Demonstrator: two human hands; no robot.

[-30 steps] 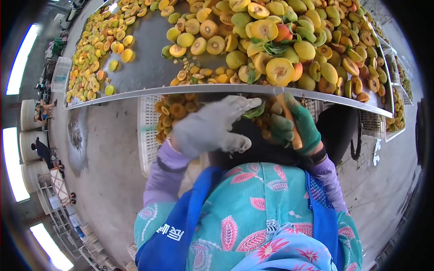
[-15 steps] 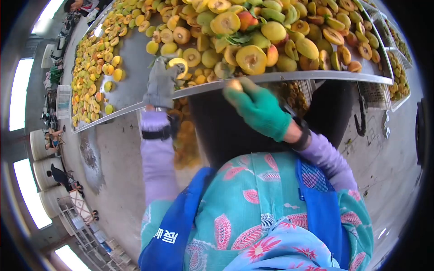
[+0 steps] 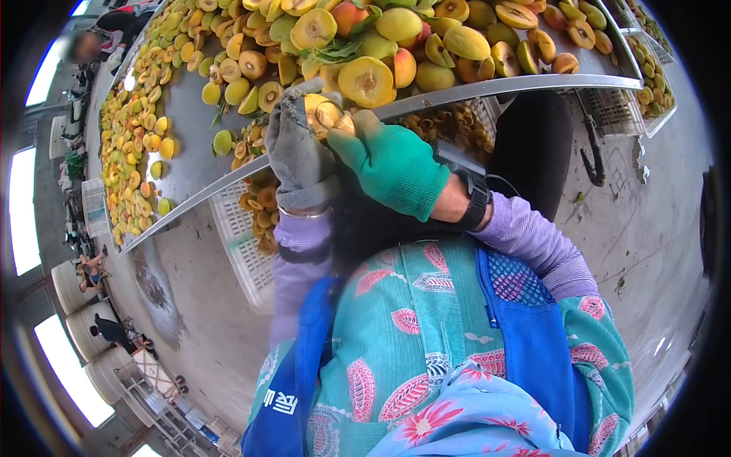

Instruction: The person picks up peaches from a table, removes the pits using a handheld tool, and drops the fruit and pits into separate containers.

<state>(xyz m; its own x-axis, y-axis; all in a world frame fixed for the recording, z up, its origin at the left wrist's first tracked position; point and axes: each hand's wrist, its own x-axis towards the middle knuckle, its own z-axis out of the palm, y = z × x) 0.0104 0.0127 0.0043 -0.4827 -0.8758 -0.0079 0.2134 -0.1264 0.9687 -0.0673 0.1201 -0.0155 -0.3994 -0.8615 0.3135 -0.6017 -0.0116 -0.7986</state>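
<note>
My left hand, in a grey glove, is closed around a cut yellow fruit at the table's near edge. Close against it on the right is my right hand, in a green glove, its thumb and fingers pinched at the same fruit. Whether the right fingers hold a small tool or a piece of their own is hidden. Just beyond both hands, halved yellow fruits with brown centres and whole ones lie piled on the metal table, with some green leaves among them.
A white crate with fruit pieces stands under the table edge at left. More crates of fruit are at right. A dark hook hangs from the edge. A person sits at far left, another person at upper left.
My hands have come together at the fruit, the left moving right and the right moving left. The view has shifted, so the table sits higher and the left crate shows more.
</note>
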